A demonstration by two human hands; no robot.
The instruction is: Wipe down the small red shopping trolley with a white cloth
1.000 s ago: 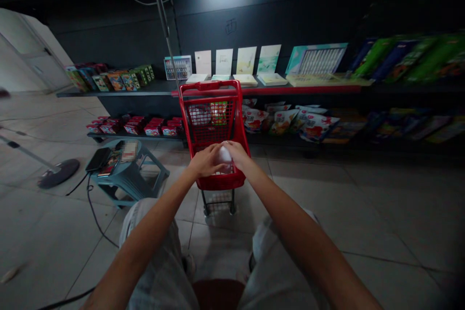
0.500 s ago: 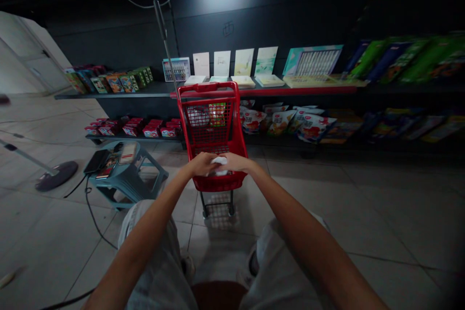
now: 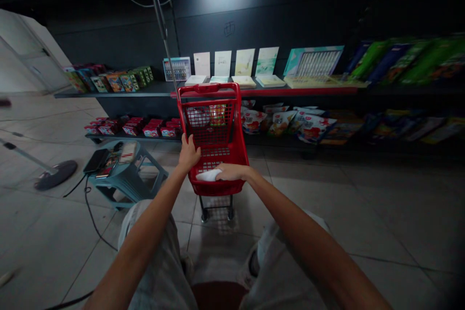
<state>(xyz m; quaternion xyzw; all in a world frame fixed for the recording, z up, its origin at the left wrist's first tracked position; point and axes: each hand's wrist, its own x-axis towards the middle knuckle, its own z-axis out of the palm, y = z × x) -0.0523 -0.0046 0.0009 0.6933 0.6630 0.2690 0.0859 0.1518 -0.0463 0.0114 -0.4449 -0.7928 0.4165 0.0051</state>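
In front of me stands a small red shopping cart [image 3: 238, 147] with a grid basket. My right hand [image 3: 232, 172] is closed on a white cloth [image 3: 208, 175], which lies against the near rim of the basket; it could also be a tissue. At the cart's left side is my left hand [image 3: 189, 154], its fingers stretched out and apart by the side rim. It holds nothing I can see, and whether the palm presses on the rim is hard to tell.
A blue-grey plastic stool [image 3: 125, 179] with a black device and booklets stands to the left. Behind the cart, a dark shelf [image 3: 156, 88] carries books, boxes and snack bags [image 3: 281, 121]. A round stand base [image 3: 56, 175] and cables are on the floor at left.
My hands were together on the white cloth. The left has let go and moved left to the cart's side; the right has brought the cloth down onto the near rim.
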